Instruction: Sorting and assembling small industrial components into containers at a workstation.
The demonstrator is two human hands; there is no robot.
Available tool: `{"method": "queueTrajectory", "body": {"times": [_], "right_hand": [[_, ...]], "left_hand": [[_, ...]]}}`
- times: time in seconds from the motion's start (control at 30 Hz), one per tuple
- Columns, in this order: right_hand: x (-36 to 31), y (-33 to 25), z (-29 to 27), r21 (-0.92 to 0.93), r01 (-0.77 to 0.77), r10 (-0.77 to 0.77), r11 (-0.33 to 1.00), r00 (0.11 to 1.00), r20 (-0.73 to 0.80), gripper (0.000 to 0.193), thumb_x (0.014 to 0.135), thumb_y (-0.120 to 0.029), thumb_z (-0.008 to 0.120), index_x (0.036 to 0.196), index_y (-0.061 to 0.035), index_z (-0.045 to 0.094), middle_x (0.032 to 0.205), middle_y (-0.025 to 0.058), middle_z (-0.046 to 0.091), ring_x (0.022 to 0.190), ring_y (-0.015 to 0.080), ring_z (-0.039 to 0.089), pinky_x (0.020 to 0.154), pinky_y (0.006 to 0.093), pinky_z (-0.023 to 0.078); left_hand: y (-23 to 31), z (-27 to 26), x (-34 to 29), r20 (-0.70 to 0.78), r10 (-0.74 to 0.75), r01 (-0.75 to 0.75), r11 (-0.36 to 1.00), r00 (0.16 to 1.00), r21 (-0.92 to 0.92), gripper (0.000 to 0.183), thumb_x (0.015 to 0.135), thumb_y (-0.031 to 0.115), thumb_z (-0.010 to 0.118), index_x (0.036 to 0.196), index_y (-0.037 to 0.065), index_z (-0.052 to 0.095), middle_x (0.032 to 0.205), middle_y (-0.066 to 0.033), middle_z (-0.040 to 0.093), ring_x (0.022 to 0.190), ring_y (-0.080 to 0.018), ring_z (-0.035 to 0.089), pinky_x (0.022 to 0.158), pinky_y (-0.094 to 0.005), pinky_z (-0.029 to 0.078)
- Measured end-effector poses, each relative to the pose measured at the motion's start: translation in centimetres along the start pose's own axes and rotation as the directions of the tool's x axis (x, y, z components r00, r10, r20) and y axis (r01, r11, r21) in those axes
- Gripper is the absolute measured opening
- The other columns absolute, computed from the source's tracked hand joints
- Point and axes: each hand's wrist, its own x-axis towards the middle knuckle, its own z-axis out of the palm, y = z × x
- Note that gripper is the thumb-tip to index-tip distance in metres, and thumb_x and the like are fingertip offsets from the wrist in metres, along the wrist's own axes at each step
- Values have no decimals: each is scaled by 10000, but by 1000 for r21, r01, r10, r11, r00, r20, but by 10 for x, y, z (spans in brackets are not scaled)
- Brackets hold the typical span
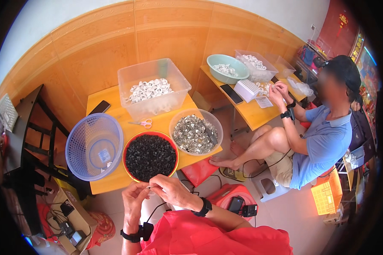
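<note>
Two bare hands meet just beyond the near edge of a yellow table [110, 185], the left hand [134, 199] and the right hand [170, 190] each pinching with thumb and fingers at one small pale piece [152, 193], held just beside the red bowl [150, 133] and partly hidden by the fingertips. The piece looks light and fairly stiff, probably plastic; its size likely makes it easy to drop, so a fingertip grip on its outer edges seems best. The black parts [150, 157] heaped in the bowl appear light too, while the shiny metal parts [193, 135] look hard, slick and perhaps sharp-edged, better lifted singly by the rim. White parts [152, 90], apparently rigid rings, call for a hold around the outside. Counted on this table: one red bowl, one round clear tub [218, 124], one rectangular clear bin [136, 72], one blue basket [78, 146], one pair of scissors [144, 123] and one phone [100, 107]. The loose parts are too many to count. One co-worker [327, 136] sits at right.
</note>
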Motion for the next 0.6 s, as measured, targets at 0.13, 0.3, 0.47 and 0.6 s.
{"method": "queueTrajectory", "body": {"times": [0.13,0.3,0.47,0.6], "right_hand": [[1,-1,-2,-6,-2,3,1000,996,92,161,786,30,587,899,-30,488,792,116,545,694,313,576,572,367,453],[2,4,5,28,25,-28,999,993,114,164,776,32,596,892,-27,496,779,113,543,695,304,578,572,361,455],[-1,4,2,187,-130,131,974,991,8,128,788,38,611,890,-9,549,773,83,585,694,153,622,568,266,499],[-7,4,0,312,-300,307,902,951,25,113,798,4,629,900,-13,582,838,36,620,750,89,617,632,225,517]], "left_hand": [[-1,-6,3,65,-78,82,995,995,-61,119,763,-18,589,876,-17,626,789,-62,604,677,-117,591,592,-241,498],[-4,-9,3,40,-86,88,995,995,-36,106,766,-39,567,861,-29,614,820,-60,598,677,-141,612,571,-254,517],[-6,2,3,24,14,-14,1000,1000,-21,102,795,-54,551,884,-48,599,902,-73,551,749,-165,629,609,-248,533],[-9,7,2,-33,75,-77,994,997,-74,84,818,-56,526,881,-40,579,900,-68,552,758,-157,627,620,-245,532]]}}
